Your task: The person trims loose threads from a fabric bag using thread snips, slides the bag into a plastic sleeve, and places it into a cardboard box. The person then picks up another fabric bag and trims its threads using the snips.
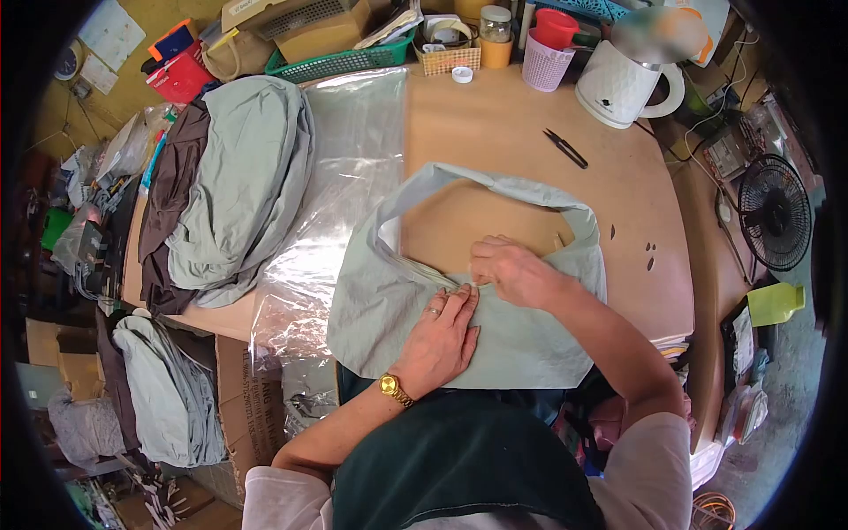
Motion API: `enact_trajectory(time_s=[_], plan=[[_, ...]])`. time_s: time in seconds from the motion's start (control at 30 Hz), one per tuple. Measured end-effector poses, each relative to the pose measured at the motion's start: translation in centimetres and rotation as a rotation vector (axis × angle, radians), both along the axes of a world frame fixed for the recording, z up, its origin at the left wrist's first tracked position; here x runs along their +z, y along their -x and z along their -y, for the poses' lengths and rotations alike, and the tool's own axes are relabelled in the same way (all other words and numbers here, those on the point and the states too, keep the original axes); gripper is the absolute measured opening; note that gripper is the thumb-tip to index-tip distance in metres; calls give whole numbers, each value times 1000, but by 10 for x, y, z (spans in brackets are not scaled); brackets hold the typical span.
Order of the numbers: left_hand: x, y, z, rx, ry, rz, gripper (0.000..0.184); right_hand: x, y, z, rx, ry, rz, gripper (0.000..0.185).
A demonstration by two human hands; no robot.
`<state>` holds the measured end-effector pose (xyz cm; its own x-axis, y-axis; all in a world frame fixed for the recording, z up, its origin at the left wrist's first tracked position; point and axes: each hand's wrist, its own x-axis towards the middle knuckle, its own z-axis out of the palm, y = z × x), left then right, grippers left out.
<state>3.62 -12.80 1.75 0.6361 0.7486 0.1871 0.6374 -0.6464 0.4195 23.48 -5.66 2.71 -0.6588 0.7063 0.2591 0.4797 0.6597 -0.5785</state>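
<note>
While both hands meet at its opening, grey-green bag (pixel 530 344) lies flat, centre frame

Spread likely for edge access. Left hand (pixel 439 340) rests on cloth, probably steadying; right hand (pixel 514 274) curls fingers at the edge. Contact hidden, can't tell if either grip is clamped.

Tan surface (pixel 495 119): cloth pile (pixel 243 177) upper left. Room: black fan (pixel 776 212) at right. Smaller: white kettle (pixel 609 84) upper right, black snips (pixel 565 148) nearby.
</note>
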Motion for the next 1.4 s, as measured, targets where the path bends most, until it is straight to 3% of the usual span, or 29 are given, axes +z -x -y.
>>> enact_trajectory(time_s=[0.13, 0.33, 0.53, 0.63, 0.67, 0.73, 0.8, 0.9, 0.97, 1.1, 1.17, 1.23, 1.3, 1.33, 1.37, 1.4], plan=[[-3, 1, -1, -14, -5, 23, 55, 1, -10, -5, 17, 65, 60, 12], [-1, 2, 0, -10, 7, 48, 55, -4, 7, -2, 0, -43, -10, 12], [4, 5, -4, -25, 51, 115, 59, 14, -10, 4, -72, -28, 192, 10], [11, 3, -5, -33, 63, 133, 63, 24, 22, -13, -152, -245, 168, 8], [11, 2, -5, -36, 44, 111, 66, 32, 42, -21, -240, -132, -141, 6], [4, 3, -5, -64, 34, 153, 64, 28, 65, -43, -314, -21, -453, 4], [5, 2, -9, -87, 14, 194, 63, 7, 81, -78, -333, -136, -421, 3], [18, 10, -20, 39, 47, 295, 51, 9, 74, -79, -386, -25, -321, 5], [35, 12, -38, 472, -393, 339, 34, 38, 68, -58, -464, 23, -300, 6], [39, 18, -74, 636, -552, 386, 23, 83, 57, -23, -388, 71, -415, 6], [24, 15, -84, 424, -474, 493, 21, 96, 50, -21, -394, 33, -424, 7], [27, 6, -70, 327, -396, 595, 30, 96, 47, -24, -440, -5, -428, 7], [24, -3, -50, 208, 18, 731, 38, 87, 39, -37, -584, -208, -318, 7], [18, -2, -45, 199, 138, 685, 53, 66, 37, -44, -612, -174, -271, 8], [9, 2, -43, 165, 158, 692, 53, 36, 37, -51, -641, -137, -222, 9], [-3, 7, -43, 234, 363, 721, 57, 3, 36, -59, -608, -141, -190, 8]])
